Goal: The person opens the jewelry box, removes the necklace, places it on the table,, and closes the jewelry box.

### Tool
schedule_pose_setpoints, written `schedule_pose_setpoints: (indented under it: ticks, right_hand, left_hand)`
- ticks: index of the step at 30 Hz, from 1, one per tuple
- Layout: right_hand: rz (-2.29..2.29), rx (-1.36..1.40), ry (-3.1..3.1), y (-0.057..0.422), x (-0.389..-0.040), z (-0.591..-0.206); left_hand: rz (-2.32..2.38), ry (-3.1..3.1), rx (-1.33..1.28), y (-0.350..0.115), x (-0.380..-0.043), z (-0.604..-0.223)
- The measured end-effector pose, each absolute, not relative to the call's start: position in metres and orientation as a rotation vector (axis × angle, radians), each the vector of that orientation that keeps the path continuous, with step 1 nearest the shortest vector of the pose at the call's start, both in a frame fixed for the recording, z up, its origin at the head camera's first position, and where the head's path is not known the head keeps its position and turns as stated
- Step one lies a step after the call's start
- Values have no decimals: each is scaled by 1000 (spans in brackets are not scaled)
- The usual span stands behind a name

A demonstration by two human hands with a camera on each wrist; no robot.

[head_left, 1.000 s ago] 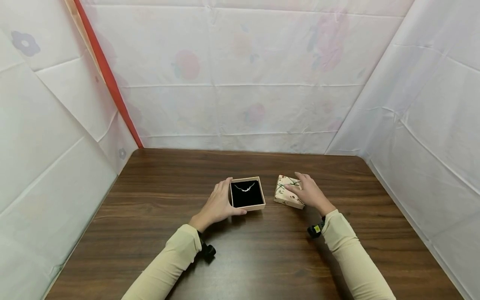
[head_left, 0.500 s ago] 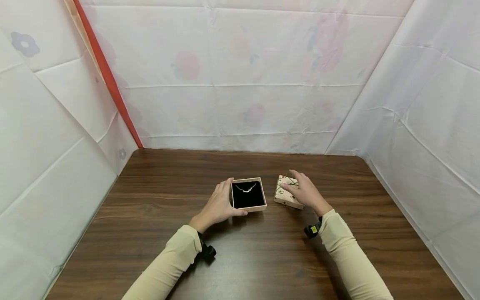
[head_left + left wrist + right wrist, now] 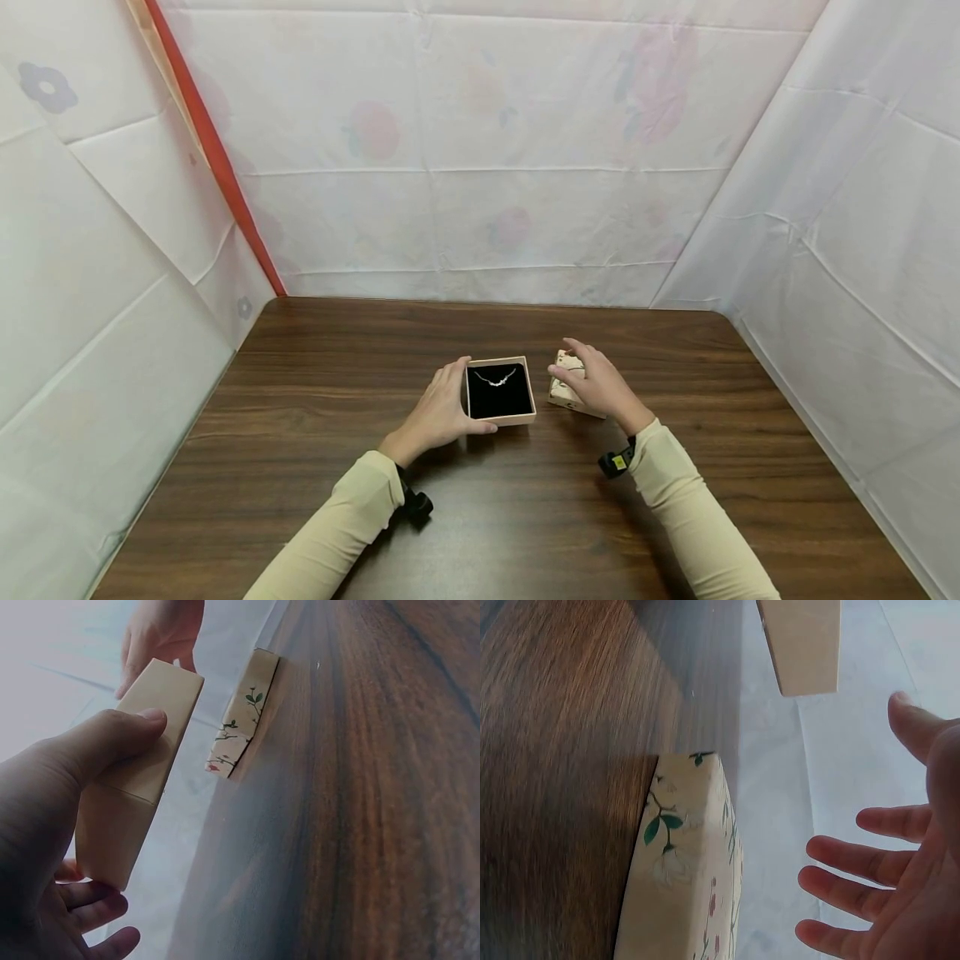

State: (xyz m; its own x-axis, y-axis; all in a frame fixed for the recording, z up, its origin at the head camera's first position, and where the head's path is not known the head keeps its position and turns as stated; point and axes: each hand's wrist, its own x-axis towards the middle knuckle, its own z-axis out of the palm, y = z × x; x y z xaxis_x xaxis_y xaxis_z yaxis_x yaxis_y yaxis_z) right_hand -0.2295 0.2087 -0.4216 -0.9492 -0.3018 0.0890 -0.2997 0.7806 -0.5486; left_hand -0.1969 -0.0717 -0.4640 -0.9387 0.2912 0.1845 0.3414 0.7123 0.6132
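My left hand (image 3: 438, 408) grips a small cream box base (image 3: 142, 742) by its left side, thumb on the near wall and fingers at the far one. The left wrist view shows the base raised off the table. Inside lies a black pad (image 3: 498, 402) with a silver necklace (image 3: 497, 382) on it. To the right, a floral box lid (image 3: 686, 862) rests on the table, top side up. Above it my right hand (image 3: 600, 385) hovers with fingers spread, holding nothing. In the right wrist view a gap separates that hand from the lid.
A dark wood-grain table (image 3: 480, 517) carries everything. White patterned sheeting (image 3: 480, 150) stands behind it and along both sides. A red strip (image 3: 213, 150) runs down the left back corner. Each wrist wears a black camera (image 3: 416, 507).
My right hand has moved left across the lid, toward the box base. The base has shifted slightly to the right in my left hand. The lid has stayed where it was.
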Motion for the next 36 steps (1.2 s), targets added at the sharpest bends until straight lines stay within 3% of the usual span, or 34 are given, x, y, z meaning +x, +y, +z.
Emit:
schedule_pose_setpoints:
  ticks: [36]
  right_hand:
    - [-1055,-633,2857,171,-218,-427]
  left_hand:
    - [-1055,-2833,-570,-72,-192,-460]
